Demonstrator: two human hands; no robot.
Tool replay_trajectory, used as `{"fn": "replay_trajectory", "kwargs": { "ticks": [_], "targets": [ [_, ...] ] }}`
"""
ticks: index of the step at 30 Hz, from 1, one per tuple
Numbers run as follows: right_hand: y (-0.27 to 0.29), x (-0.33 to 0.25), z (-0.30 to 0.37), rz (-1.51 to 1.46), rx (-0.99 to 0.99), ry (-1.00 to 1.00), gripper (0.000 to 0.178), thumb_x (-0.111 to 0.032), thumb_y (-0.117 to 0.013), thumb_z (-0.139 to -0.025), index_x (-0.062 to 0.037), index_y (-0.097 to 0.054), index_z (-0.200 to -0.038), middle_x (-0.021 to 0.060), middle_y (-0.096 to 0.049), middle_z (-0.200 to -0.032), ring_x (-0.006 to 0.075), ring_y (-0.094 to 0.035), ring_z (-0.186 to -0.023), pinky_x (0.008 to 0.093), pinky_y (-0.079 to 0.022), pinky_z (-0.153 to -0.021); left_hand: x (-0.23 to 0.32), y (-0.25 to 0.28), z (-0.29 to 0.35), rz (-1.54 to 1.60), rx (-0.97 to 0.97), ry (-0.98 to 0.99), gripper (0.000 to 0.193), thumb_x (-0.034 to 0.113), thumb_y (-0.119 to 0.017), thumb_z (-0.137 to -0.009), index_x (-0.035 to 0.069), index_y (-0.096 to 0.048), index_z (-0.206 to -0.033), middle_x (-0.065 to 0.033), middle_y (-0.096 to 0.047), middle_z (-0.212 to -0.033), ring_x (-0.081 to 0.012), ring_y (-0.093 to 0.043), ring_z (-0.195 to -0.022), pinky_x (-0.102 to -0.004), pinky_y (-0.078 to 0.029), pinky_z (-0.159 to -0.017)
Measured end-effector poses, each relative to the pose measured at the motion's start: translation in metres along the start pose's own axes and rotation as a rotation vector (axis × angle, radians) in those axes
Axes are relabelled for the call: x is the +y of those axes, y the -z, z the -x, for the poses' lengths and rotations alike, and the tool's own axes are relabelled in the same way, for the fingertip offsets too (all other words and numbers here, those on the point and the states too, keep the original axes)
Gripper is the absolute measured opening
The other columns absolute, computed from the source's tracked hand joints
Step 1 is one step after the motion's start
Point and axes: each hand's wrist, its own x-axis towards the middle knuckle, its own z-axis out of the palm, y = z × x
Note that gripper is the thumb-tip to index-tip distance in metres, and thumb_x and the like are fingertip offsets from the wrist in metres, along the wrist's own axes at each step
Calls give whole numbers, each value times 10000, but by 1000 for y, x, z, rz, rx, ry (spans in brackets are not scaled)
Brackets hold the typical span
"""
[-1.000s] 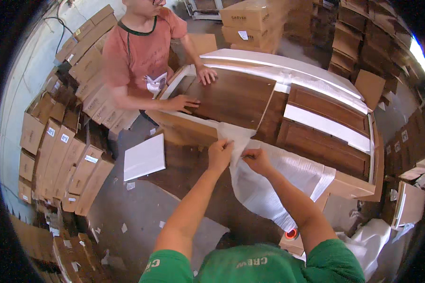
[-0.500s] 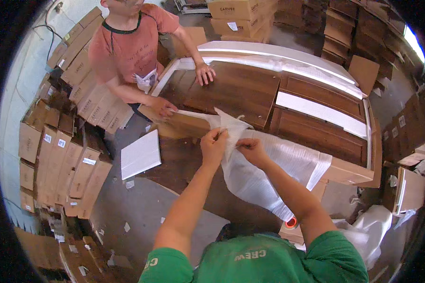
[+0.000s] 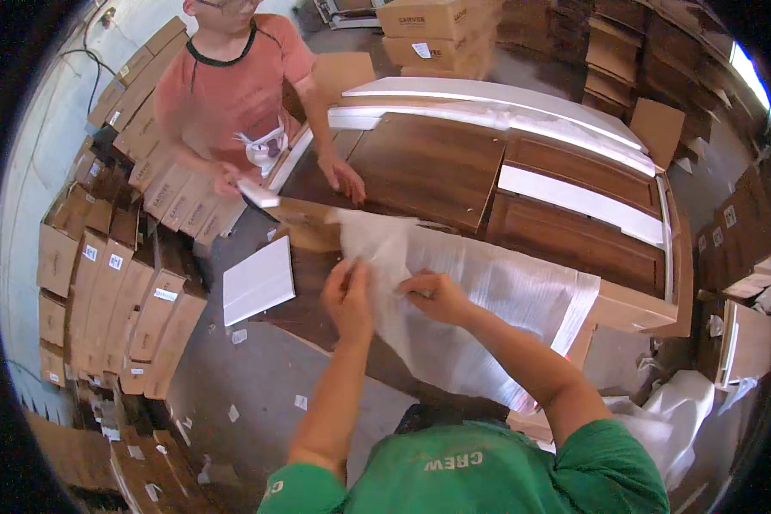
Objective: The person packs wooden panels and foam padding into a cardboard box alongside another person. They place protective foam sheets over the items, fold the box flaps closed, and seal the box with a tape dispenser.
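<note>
A thin white foam sheet [image 3: 480, 317] hangs over the near side of a long open carton [image 3: 630, 310]. My left hand [image 3: 349, 295] is closed on the sheet's left part, in front of the carton's near wall. To its right, my right hand [image 3: 435, 295] pinches the same sheet, fingers pressed together. Inside the carton lie dark brown wood panels [image 3: 428, 167], edged with white foam strips [image 3: 501, 118]. Across the panelled doors on the right rests a white foam bar [image 3: 578, 204].
At the left end stands a person in a pink shirt [image 3: 240, 94], holding a white foam strip [image 3: 259, 193]. A white foam board [image 3: 259, 281] lies near my left. Stacked cartons [image 3: 137, 317] line the left wall; crumpled white foam [image 3: 677, 411] lies at lower right.
Both my hands have moved left and down, drawing the foam sheet with them. The other person has lifted a white foam strip at the carton's left end.
</note>
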Motion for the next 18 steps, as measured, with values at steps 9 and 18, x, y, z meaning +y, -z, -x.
{"fn": "replay_trajectory", "kwargs": {
  "ticks": [9, 18],
  "targets": [
    [-63, 23, 15, 344, -350, 123, 209, -138, -585, -751, -107, -620, -955, 63, -626, -865, 282, -545, -820, 371, -427, -815, -113, 185, 55, 208, 528, 439, 76, 90, -589, -776, 17, -586, -797, -22, -556, -718, -121, -514, -595, -249, -432, -541],
    [-2, 22, 58, 707, -111, -69, 255, -164, -541, -745, -77, -558, -984, 133, -547, -1037, 318, -492, -977, 415, -367, -869, -230, 271, 65, 267, 599, 492, 112, 156, -532, -810, 51, -548, -777, -25, -533, -722, -125, -518, -646, -273, -421, -513]
  ]
}}
